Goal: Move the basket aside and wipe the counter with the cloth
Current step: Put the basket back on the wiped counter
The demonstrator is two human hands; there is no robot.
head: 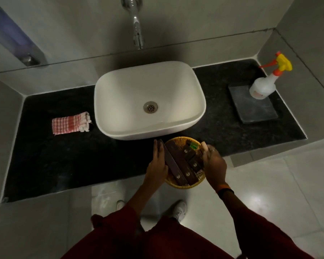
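Head view: 2 bare hands clasp a round woven basket [184, 185] between them at the front edge of a dark speckled counter [64, 156]. The left hand [157, 165] presses its left rim, fingers flat; the right hand [214, 165] wraps its right rim. Dark boxes fill the basket. A folded red-checked cloth [70, 123] lies far left, beside a smooth white basin [150, 100].

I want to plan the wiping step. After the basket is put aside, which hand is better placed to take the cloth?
Left, probably. The checked cloth lies on the counter left of the basin, on the left hand's side. The right hand would have to cross over the basket.
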